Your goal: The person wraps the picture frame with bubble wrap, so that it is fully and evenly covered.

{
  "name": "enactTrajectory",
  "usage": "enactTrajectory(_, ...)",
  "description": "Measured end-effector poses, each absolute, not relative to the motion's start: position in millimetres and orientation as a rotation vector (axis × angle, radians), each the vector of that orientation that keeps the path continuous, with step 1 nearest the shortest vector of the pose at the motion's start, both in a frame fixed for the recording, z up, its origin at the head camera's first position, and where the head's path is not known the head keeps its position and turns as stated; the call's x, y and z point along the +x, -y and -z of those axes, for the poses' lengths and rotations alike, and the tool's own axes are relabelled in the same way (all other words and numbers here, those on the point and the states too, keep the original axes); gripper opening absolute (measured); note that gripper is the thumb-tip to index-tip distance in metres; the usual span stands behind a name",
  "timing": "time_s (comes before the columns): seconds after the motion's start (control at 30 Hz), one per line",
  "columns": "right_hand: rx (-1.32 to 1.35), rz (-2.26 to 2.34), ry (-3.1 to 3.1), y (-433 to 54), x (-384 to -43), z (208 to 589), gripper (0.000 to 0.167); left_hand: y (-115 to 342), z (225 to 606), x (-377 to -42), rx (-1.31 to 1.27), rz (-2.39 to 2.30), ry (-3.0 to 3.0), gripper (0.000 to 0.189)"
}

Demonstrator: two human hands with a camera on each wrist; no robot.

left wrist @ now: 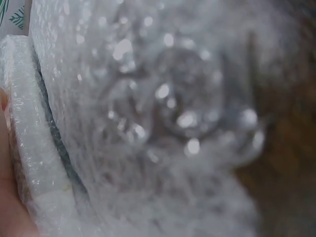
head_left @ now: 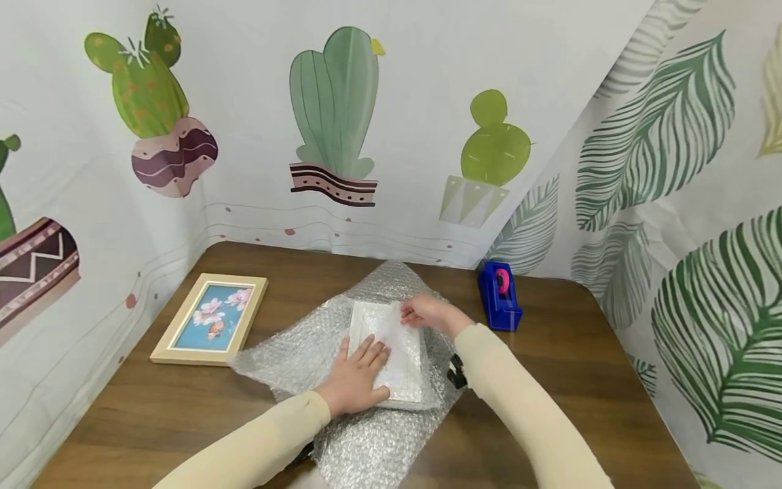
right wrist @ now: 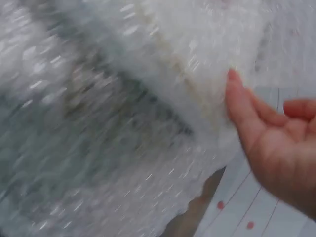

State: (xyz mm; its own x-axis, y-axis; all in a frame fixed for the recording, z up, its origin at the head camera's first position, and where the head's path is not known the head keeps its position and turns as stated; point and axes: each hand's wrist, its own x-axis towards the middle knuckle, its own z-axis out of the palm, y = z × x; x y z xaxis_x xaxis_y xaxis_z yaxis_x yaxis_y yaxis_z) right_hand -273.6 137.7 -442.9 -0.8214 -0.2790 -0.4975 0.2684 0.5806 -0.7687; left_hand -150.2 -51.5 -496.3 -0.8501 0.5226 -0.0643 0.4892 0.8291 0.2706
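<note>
A pale rectangular picture frame [head_left: 404,384] lies on a large sheet of bubble wrap [head_left: 366,451], with a layer of the wrap over its face. My left hand [head_left: 357,377] rests flat on the covered frame, its fingers spread over the lower left part. Near the frame's upper right edge, my right hand [head_left: 430,314] pinches the bubble wrap between thumb and fingers. In the right wrist view, the fingertips of that hand [right wrist: 276,143] meet at the wrap [right wrist: 123,182]. The left wrist view is mostly blurred bubble wrap [left wrist: 163,173], with the wrapped frame's side [left wrist: 29,123] at its left.
A second picture frame [head_left: 160,348], light wood around pink blossoms on blue, lies at the left of the brown table [head_left: 550,421]. A blue tape dispenser [head_left: 502,309] with a pink core stands at the back right. Behind hangs a cloth [head_left: 409,102] printed with cacti and leaves.
</note>
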Motion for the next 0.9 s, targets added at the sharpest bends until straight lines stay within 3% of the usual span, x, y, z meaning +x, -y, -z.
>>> enactTrajectory(0.2, -0.658, 0.697, -2.633, -148, -244, 463, 0.048, 50, 495, -151, 0.818, -0.385, -2.855, 0.075)
enactTrajectory(0.3, -0.799, 0.451, -2.871, -143, -230, 474, 0.047, 48, 497, -152, 0.833, -0.371, -2.849, 0.076)
enactTrajectory(0.57, -0.654, 0.338, -2.93, -135, -208, 497, 0.053, 48, 504, -152, 0.822, -0.282, -2.865, 0.074)
enactTrajectory(0.9, -0.49, 0.383, -2.929, -117, -213, 509, 0.061, 54, 506, -155, 0.848, -0.437, -2.924, 0.071)
